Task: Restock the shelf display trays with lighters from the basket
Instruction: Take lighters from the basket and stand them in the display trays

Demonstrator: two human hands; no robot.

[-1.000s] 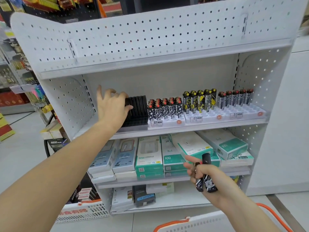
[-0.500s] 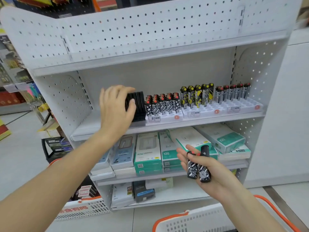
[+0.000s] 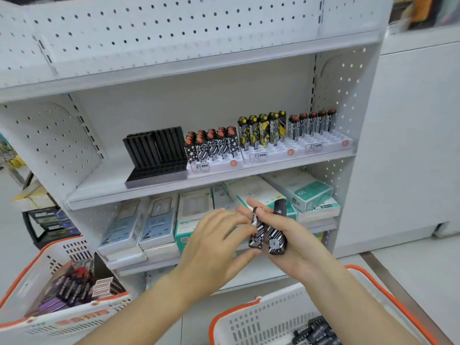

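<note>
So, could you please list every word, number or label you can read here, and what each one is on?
"NBM": tag on the left white display tray.
"NBM": tag on the middle tray.
"NBM": tag on the right tray.
"10Q": teal box on the shelf below.
Round orange tray stickers, basket lettering and lighter prints: too blurred to read.

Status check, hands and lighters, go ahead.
Right hand gripping two lighters. Left hand pinching one. Black tray empty. Nothing blocking.

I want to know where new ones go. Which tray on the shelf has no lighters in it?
The black ribbed plastic tray at the left end. The three white trays beside it each hold upright patterned lighters.
</note>
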